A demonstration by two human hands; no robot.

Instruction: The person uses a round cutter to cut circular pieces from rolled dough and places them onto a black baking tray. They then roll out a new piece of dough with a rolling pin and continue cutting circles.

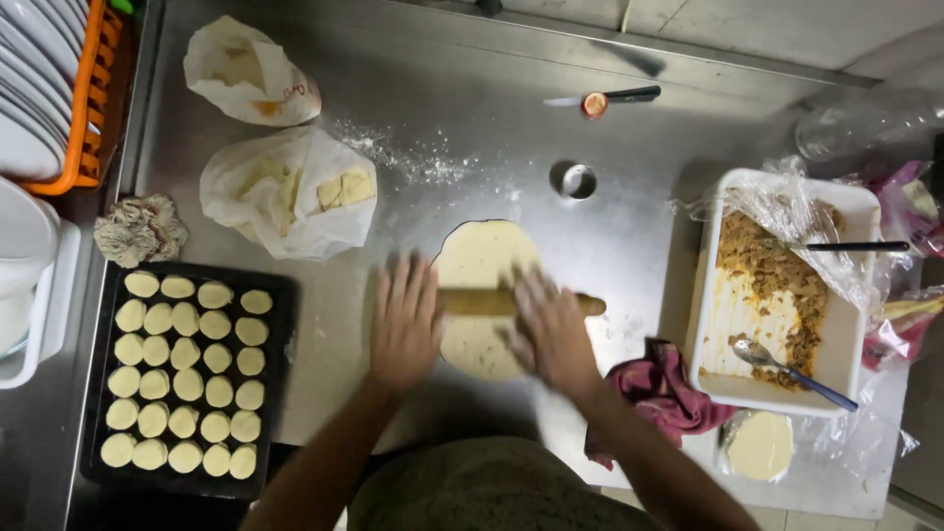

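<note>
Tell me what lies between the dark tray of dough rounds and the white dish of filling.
Head view: the rolled dough sheet with the wooden rolling pin across it, both hands on the pin, left hand, right hand, and a crumpled red cloth.

The dough sheet [479, 258] lies at bench [472, 118] centre, with the rolling pin [472, 302] across it. The left hand [404, 323] and right hand [551, 332] rest flat on the pin. The baking tray [280, 393] of dough rounds [187, 383] sits left; the filling tub [846, 364] sits right, a cloth [669, 388] just beside it. Two bags [285, 192] lie behind the tray.
</note>
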